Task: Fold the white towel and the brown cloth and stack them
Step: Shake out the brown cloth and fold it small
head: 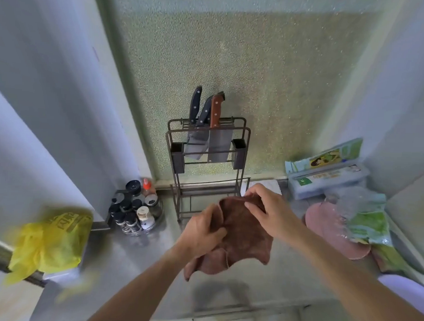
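Note:
The brown cloth [245, 240] hangs crumpled in the air above the grey counter [135, 256], held by both hands. My left hand [201, 232] grips its left edge with the fingers curled into the fabric. My right hand [267, 210] pinches the top edge between thumb and fingers. The cloth's lower corners droop free and cast a shadow on the counter. A white rounded shape [403, 294] shows at the right edge; I cannot tell whether it is the white towel.
A metal knife rack [208, 145] with three knives stands behind the cloth. A round spice rack [137, 210] sits at the left. A yellow plastic bag [49, 241] lies far left. Boxes [326, 169], a pink board [329, 227] and green packets [367, 218] crowd the right.

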Motion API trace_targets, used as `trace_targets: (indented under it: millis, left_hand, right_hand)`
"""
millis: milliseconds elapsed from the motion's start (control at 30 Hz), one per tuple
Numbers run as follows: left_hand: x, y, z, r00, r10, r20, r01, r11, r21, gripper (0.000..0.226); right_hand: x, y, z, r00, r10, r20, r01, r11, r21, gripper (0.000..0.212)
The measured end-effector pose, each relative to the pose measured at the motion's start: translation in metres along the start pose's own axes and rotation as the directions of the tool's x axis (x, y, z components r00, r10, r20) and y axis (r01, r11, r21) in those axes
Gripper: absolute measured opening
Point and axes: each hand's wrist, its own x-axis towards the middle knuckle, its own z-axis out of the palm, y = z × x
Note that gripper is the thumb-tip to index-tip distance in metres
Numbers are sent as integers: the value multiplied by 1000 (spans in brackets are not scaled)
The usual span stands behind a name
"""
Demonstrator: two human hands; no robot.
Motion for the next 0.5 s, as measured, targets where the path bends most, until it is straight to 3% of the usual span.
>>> trace_targets:
  millis: [167,300,500]
  left_hand:
    - [15,11,-2,998,56,-35,-50,986,159,16]
    - [21,13,-15,993,27,-114,0,973,229,14]
    - [3,12,-37,984,-156,90,159,987,-27,18]
  right_hand:
    - [-2,26,-39,998,10,-58,-13,999,-48,11]
    - [-8,47,-69,997,48,-62,-52,997,-62,10]
    - [-28,76,-90,987,105,122,-100,994,-41,10]
